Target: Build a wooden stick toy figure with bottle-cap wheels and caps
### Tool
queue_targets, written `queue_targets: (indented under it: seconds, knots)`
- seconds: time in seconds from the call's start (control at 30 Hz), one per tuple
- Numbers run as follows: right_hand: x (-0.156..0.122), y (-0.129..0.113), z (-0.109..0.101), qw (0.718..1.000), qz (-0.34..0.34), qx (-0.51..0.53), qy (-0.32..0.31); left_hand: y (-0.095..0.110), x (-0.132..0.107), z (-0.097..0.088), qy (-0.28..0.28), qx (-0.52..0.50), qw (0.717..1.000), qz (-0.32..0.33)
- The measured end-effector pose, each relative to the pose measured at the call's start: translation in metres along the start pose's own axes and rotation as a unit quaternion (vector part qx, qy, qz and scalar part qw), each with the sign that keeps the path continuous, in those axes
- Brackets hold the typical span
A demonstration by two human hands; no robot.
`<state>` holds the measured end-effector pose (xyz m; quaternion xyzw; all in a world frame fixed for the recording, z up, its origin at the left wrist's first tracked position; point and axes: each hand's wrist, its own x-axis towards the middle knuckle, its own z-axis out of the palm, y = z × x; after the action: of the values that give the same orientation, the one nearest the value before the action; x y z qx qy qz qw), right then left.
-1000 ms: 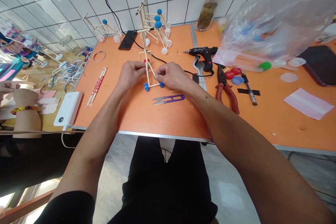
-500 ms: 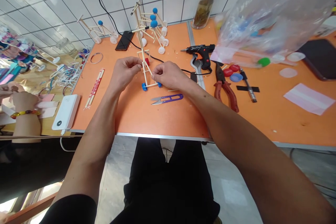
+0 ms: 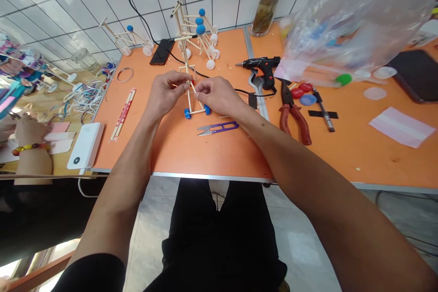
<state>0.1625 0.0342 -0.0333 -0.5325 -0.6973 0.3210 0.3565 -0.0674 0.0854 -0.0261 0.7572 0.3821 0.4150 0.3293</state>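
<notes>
Wooden-stick frame [image 3: 197, 111] with blue feet stands on the orange table [image 3: 205, 159], the left hand [image 3: 168, 93] and right hand [image 3: 217, 95] pinching its upper sticks from either side, fingertips close together. Purple-handled snips [image 3: 216, 132] lie just nearer the person. Beyond are a black phone [image 3: 162, 52] and blue-balled stick models [image 3: 200, 30]; right, a glue gun [image 3: 266, 67] and red-handled pliers [image 3: 300, 121]; far left, a white power bank [image 3: 86, 146].

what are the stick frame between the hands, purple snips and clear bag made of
Stick frame: probably bare wood, pale and matte. Purple snips: blades likely steel, grey with a sheen; handle smooth, painted metal or plastic, unclear which. Clear bag: thin plastic film, by its glossy, see-through creases.
</notes>
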Motion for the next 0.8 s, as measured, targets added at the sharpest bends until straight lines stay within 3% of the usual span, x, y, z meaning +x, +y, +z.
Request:
queue_targets:
  seconds: [0.3, 0.8]
  knots:
    - [0.009, 0.010, 0.014, 0.997, -0.005, 0.062, 0.045, -0.021, 0.005, 0.008, 0.027, -0.052, 0.998, 0.006]
    - [0.009, 0.010, 0.018, 0.993, 0.010, 0.102, 0.056, -0.011, 0.001, 0.015, 0.065, -0.030, 0.997, 0.000]
